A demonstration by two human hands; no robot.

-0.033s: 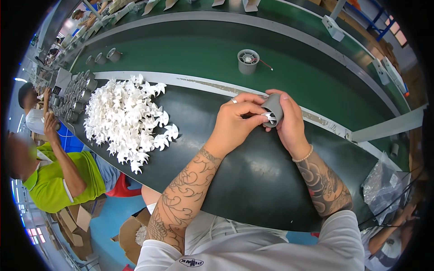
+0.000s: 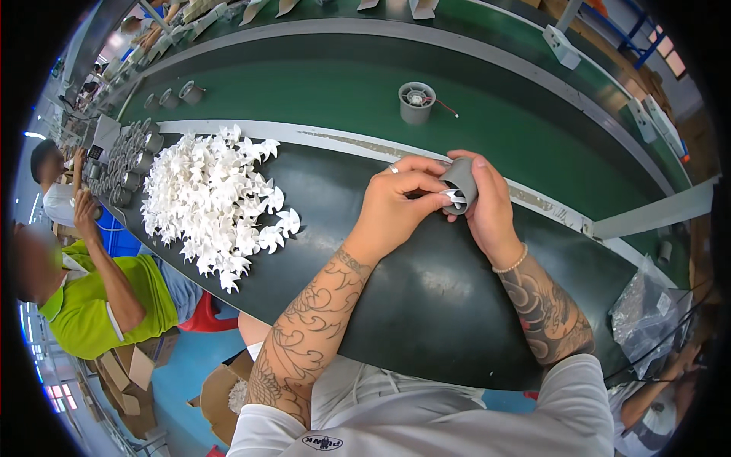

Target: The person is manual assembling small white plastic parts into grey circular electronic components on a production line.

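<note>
My right hand (image 2: pixel 491 206) is wrapped round a grey cylindrical fan housing (image 2: pixel 460 174), its open mouth tilted toward me. At that mouth, my left hand (image 2: pixel 396 199) pinches a white fan blade wheel (image 2: pixel 454 196), which is partly inside the housing. Fingers and the rim hide most of the wheel. On the black worktable to the left lies a large heap of white blade wheels (image 2: pixel 205 198). A few loose wheels (image 2: pixel 279 232) lie at its right edge.
Beyond the table's metal edge runs a green conveyor belt (image 2: pixel 304 91), carrying a grey housing (image 2: pixel 416 111) with a red wire. Several grey housings (image 2: pixel 129 164) crowd the table's left end, near a person in a green shirt (image 2: pixel 114 305). A clear plastic bag (image 2: pixel 643 312) lies at right.
The grey housing on the belt has shifted very slightly away and to the left. Both hands keep nearly the same place and grip.
</note>
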